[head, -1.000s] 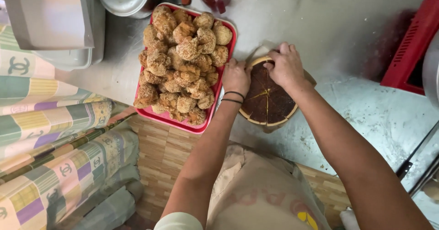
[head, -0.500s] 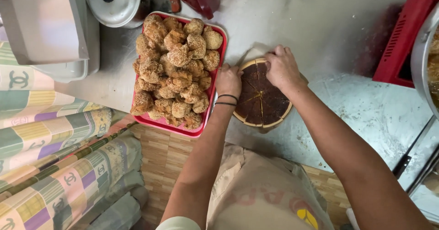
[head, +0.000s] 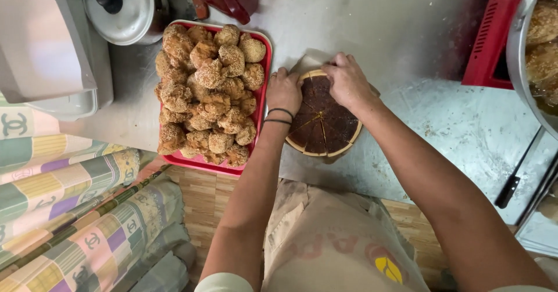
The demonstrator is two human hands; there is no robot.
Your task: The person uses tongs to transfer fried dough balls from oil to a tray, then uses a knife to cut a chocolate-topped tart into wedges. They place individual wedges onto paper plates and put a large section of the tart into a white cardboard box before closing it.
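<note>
Your two hands are on the cake [head: 322, 120], a round dark one cut in wedges, at the frame centre. The left hand [head: 283, 90] presses its left edge, the right hand [head: 347, 81] grips the top edge. It lies on a grey counter [head: 407, 30], just right of the red tray [head: 263, 103].

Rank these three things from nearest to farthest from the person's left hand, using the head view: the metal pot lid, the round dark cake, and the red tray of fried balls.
1. Round dark cake: the left hand rests on its left edge.
2. Red tray of fried balls: just to the hand's left.
3. Metal pot lid: far off at the upper left.
</note>
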